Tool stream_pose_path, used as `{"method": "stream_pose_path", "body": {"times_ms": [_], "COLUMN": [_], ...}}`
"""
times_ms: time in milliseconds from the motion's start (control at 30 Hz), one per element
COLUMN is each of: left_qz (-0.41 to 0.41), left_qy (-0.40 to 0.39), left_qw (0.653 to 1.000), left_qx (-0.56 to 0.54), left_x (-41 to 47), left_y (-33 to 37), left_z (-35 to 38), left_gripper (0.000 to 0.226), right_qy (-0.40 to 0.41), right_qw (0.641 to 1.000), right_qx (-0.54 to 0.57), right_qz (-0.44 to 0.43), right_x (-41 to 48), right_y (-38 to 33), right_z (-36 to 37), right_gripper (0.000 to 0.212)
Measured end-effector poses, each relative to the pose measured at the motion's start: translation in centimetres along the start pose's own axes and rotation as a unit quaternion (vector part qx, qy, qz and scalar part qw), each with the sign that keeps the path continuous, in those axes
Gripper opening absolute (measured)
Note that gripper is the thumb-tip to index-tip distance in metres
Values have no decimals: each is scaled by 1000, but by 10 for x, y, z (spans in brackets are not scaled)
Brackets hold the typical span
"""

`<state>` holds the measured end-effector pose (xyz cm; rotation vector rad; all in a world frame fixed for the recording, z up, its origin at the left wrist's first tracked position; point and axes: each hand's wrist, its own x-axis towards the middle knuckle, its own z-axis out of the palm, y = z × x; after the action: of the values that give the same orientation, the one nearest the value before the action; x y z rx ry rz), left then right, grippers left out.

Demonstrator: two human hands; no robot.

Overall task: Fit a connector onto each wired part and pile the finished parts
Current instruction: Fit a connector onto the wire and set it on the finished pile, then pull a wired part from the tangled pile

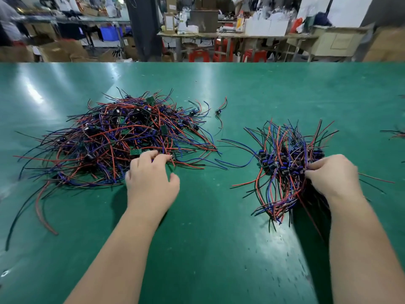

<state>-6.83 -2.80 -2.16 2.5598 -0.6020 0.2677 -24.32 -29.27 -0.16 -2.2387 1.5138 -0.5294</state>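
Green glossy tabletop [208,216] is filling my feed, catching streaks of light, with cluttered benches [230,35], cartons [65,51] and red stools [221,51] lying blurred behind it. My left hand [151,174] is resting on the near edge of the loose pile of wired parts [114,137], fingers [153,155] bent, thumb apart; I cannot tell whether they are gripping. My right hand [331,174] is pinching into the right edge of the bundled pile [285,159].
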Motion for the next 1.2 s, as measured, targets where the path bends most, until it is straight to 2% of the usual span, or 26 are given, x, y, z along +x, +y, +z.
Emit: {"method": "stream_pose_path", "body": {"times_ms": [133, 367, 467, 567, 700, 767, 867, 967, 1100, 1200], "left_qz": [-45, -69, -111, -115, -118, -118, -97, -84, -87, -35], "left_qy": [-41, 66, 12, -46, 11, 28, -9, -26, 49, 171], "left_qw": [997, 991, 986, 989, 991, 991, 988, 990, 994, 985], "left_qx": [55, 99, 127, 74, 58, 61, 116, 111, 41, -1], "left_x": [0, 0, 7, 14, 18, 19, 21, 23, 23, 20], "left_y": [-5, -7, -17, -29, -34, -35, -38, -40, -41, -36], "left_z": [2, -5, -10, -14, -18, -18, -14, -8, -7, -12], "left_gripper": [47, 42, 44, 43, 24, 28, 42, 35, 18, 20], "right_qy": [57, 14, 59, 108, 105, 105, 101, 91, 93, 87], "right_qw": [997, 999, 997, 989, 984, 982, 981, 980, 975, 969], "right_qx": [46, 18, 47, 78, 101, 104, 105, 115, 134, 170], "right_qz": [12, 32, 4, -58, -106, -120, -128, -133, -151, -155], "right_x": [1, -2, -7, -15, -25, -27, -29, -32, -37, -42], "right_y": [1, 3, -4, -14, -25, -29, -33, -35, -39, -44], "right_z": [-5, -9, -10, -10, -4, -1, 1, 3, 7, 9], "right_gripper": [23, 14, 16, 19, 19, 19, 18, 17, 16, 15]}}
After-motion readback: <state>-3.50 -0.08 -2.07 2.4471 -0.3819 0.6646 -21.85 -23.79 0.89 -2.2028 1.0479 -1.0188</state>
